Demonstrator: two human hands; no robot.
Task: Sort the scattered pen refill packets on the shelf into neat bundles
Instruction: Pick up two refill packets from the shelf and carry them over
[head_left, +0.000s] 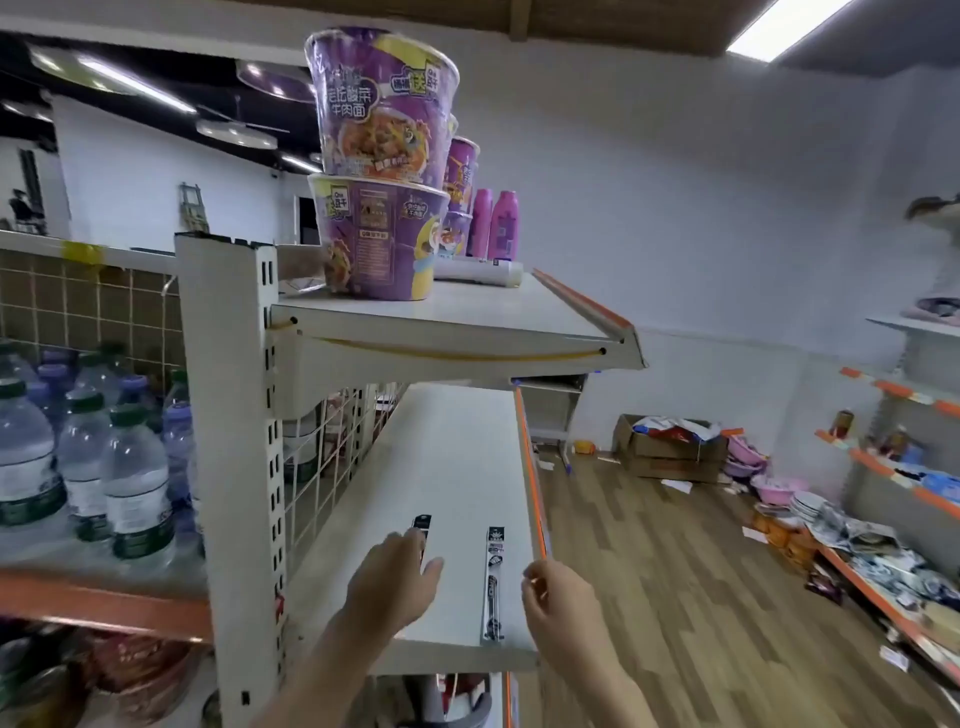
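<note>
Left hand (395, 582) spread flat, fingers over the left refill packet (422, 525) at lower centre of frame; right hand (558, 603) loosely curled, empty, beside the right refill packet (493, 582) on the shelf (447, 457). Gathering just starting, probably; next, pinching each and laying together.

Upper noodle cup (382, 104) reads 牛肉面, refill packet (494, 582) print unreadable

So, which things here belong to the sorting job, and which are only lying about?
For the job:
- refill packet under the left hand
- refill packet lying alone near the shelf edge
- white shelf

Just lying about:
- noodle cups
- pink bottles
- water bottles
- cardboard box
</note>
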